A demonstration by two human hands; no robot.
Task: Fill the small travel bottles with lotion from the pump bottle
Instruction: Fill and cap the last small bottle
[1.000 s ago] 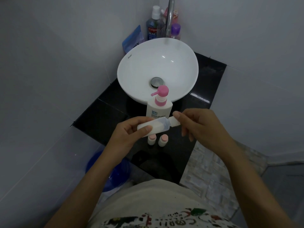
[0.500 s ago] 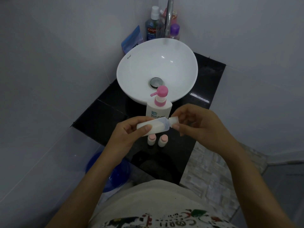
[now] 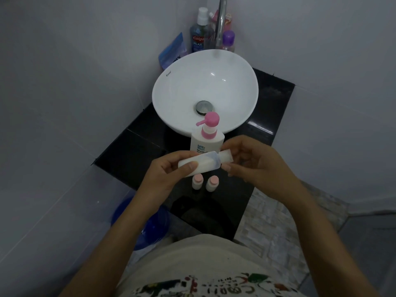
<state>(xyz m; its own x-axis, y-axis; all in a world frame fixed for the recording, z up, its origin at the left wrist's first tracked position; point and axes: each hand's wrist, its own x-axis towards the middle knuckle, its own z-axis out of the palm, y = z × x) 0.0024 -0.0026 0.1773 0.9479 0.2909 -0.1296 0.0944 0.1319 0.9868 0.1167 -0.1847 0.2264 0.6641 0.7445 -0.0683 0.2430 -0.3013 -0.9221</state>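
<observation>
Dim, cool, bluish-grey light overall; no hard shadows. Small bright glints inside white basin [image 3: 205, 91], light apparently from overhead. Streaky glare on glossy black bench [image 3: 263, 108], strongest at right edge near basin; faint dark reflection on its near part. Walls evenly lit, darkening toward frame corners. Wide-angle distortion: wall lines and bench edges splay outward, forearms stretched at bottom. Faucet [image 3: 220, 24] at top edge slightly smeared. Fine detail soft, label text on pump bottle [image 3: 206, 142] partly legible.
</observation>
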